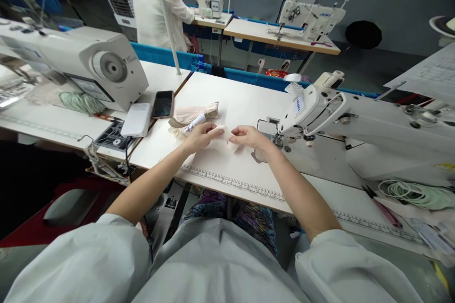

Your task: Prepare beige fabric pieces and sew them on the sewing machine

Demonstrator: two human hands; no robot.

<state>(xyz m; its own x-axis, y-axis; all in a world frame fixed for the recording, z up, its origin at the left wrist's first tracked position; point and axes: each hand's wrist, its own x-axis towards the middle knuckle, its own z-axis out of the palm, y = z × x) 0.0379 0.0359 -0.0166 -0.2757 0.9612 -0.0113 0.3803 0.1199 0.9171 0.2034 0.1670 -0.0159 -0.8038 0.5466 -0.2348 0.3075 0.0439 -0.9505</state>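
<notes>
Over the white table, my left hand is closed on one side of a small pale fabric piece. Its other side is pinched by my right hand, between thumb and fingers. The fabric is thin and whitish, and its outline is hard to tell from the tabletop. Just behind my left hand lies a bundle of pale pink fabric strips with a white band round part of it. To the right of my right hand stands the needle end of a white sewing machine.
A phone and a white power bank lie at left, beside another sewing machine. A ruler strip runs along the front edge. Pink-handled scissors and green cord are at right. A person sits beyond.
</notes>
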